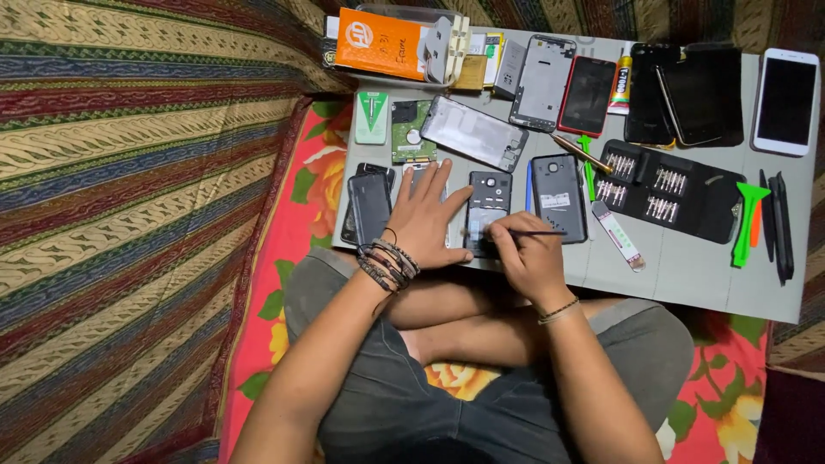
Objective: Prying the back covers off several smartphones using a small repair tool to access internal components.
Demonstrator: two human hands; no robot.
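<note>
My left hand (426, 219) lies flat, fingers spread, on the grey work mat (687, 266), partly over a phone part beside an opened phone (488, 210) with its back cover off. My right hand (526, 258) pinches a thin dark tool (537, 233), its tip resting at the lower part of that opened phone. A dark phone (369, 206) lies just left of my left hand. A grey phone back (558, 196) lies just right of the opened phone. I sit cross-legged, knees under the mat's near edge.
Further back lie a phone frame (473, 132), a green circuit board (412, 132), an orange box (380, 43), a red phone (587, 95), dark phones (687, 94) and a white phone (786, 100). A black screwdriver-bit case (670, 191), green and black pry tools (760, 223) sit right.
</note>
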